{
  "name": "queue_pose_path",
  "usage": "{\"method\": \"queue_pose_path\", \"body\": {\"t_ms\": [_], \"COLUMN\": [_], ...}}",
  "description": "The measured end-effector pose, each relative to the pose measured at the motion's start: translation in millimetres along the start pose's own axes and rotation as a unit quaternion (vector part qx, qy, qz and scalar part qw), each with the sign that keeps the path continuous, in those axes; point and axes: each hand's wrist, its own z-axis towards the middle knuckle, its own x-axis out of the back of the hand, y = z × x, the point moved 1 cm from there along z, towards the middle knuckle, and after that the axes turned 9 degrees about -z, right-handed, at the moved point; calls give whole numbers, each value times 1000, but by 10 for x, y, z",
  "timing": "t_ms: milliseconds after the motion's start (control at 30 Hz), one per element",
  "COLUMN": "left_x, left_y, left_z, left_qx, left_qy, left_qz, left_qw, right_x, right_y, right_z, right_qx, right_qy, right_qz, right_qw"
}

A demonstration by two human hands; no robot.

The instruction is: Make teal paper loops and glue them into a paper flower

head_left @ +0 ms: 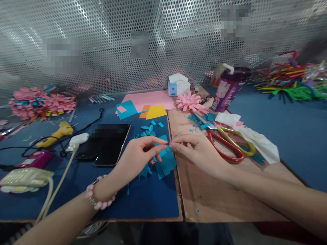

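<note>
My left hand (pixel 143 149) and my right hand (pixel 195 148) meet fingertip to fingertip over the seam of the table. Each is closed in a pinch; whatever lies between the fingertips is too small to make out. Below them are pieces of blue paper (pixel 166 161), some cut into pointed strips, partly hidden by my left hand. Folded blue paper petals (pixel 148 131) lie just behind. To the right of my right hand rest scissors with red (pixel 231 153) and yellow handles, on blue scraps.
Behind are blue (pixel 127 109), yellow (pixel 157 111) and pink sheets, a pink paper flower (pixel 189 101), a tissue pack (pixel 178 85) and a purple cup (pixel 227 90). At left lie a phone (pixel 113 144), a yellow glue gun (pixel 57 134), cables and a power strip (pixel 25 178).
</note>
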Motion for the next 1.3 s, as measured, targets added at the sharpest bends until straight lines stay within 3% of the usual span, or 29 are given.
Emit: {"method": "queue_pose_path", "body": {"t_ms": [800, 1300], "left_x": [-3, -16], "left_y": [9, 31], "left_z": [-3, 23], "left_qx": [-24, 21], "left_qy": [12, 10], "left_qz": [5, -22], "left_qw": [1000, 1000], "right_x": [-18, -27], "right_y": [-6, -22], "right_z": [-14, -34], "right_qx": [-9, 3], "right_qy": [-11, 10], "right_qz": [21, 32], "right_qw": [1000, 999]}}
